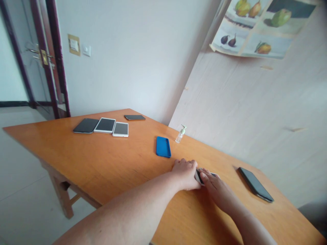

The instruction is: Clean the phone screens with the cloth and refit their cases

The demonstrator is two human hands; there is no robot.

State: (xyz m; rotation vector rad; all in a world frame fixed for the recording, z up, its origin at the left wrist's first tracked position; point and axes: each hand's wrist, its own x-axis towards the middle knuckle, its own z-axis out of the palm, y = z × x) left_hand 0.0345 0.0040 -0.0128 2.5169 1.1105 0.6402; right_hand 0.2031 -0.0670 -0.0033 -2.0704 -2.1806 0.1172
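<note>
My left hand is wrapped round the left end of a phone with a dark screen and a pale edge, low over the wooden table. Across the same phone lies my right hand, its fingers stretched out flat on the screen and covering most of it. Whether anything thin is under those fingers is hidden. Just beyond my left hand, a blue phone case rests with its hollow side up. Behind it stands a small clear pump bottle with a pale green top.
At the far left lie a dark tablet, a white tablet and a smaller white device. A dark phone is near the back corner. Right of my hands is another dark phone or tablet. A leaning board borders the table.
</note>
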